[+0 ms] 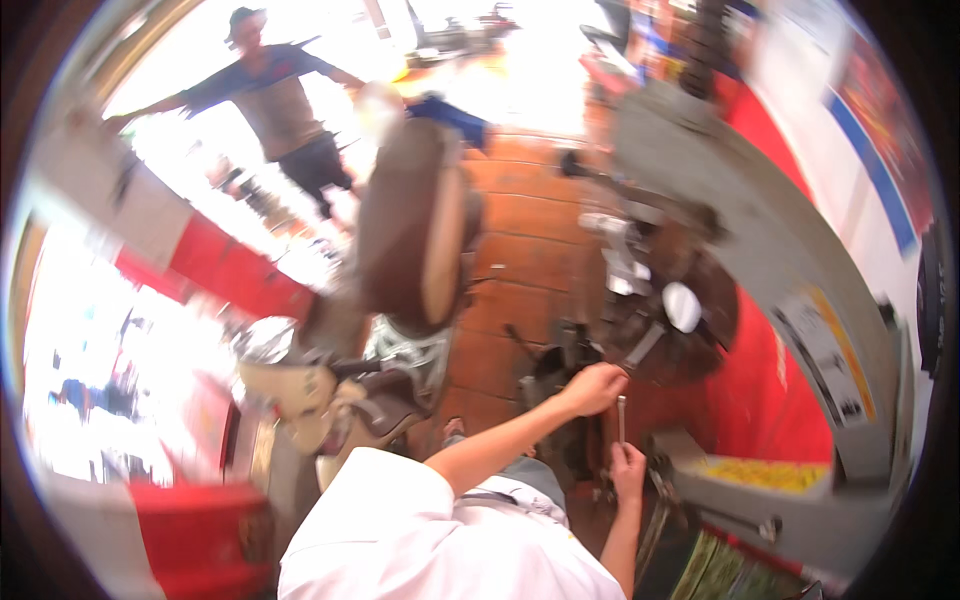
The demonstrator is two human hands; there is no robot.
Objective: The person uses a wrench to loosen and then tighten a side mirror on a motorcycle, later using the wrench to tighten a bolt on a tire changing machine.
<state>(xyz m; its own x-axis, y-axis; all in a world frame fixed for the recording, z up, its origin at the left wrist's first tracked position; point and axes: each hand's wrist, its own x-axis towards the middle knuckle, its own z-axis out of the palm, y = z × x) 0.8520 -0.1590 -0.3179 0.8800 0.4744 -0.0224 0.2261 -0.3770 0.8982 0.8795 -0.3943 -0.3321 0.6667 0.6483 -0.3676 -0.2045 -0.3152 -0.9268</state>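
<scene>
My left hand [597, 388] is closed in front of a dark machine part with a round plate [660, 300]; what its fingers hold, if anything, I cannot make out. Closer to me, my right hand [628, 468] grips the lower end of a slim shiny metal rod [621, 420], which stands nearly upright. The rod's top end is just below my left hand, and its exact kind is too small to tell. Fixed to the round plate's area is a pale disc [682, 307].
A large grey curved machine arm [760, 210] rises on the right, before a red panel [775, 400]. On the left stands a scooter with a brown seat [405, 230]. Orange floor tiles [520, 230] run between. A person [280, 100] stands with arms spread at the far left.
</scene>
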